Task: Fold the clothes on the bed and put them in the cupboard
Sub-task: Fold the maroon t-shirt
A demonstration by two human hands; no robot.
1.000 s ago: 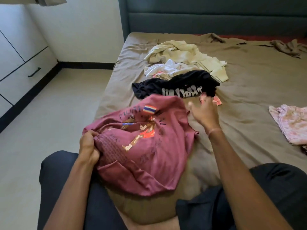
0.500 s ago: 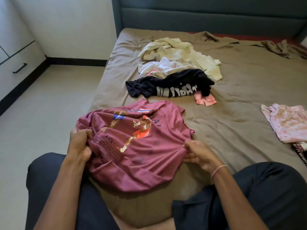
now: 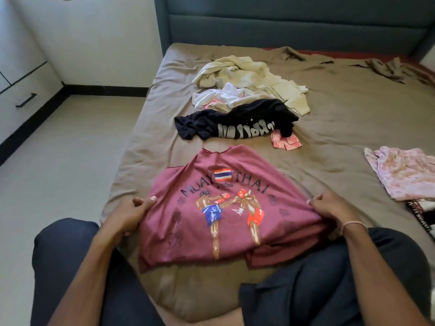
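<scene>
You are holding the maroon cotton T-shirt with the Muay Thai boxer print [image 3: 226, 208] spread print-up on the brown-sheeted bed [image 3: 341, 128], just in front of your knees. Your left hand [image 3: 131, 214] is pinching its left edge between thumb and fingers, and your right hand [image 3: 329, 209] is gripping its right edge with curled fingers. A crumpled black T-shirt with white lettering [image 3: 235, 122] is lying just beyond it.

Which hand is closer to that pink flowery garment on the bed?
Right. The right hand grips the maroon shirt on the side facing the pink flowery garment; the left hand grips the shirt's opposite side.
</scene>
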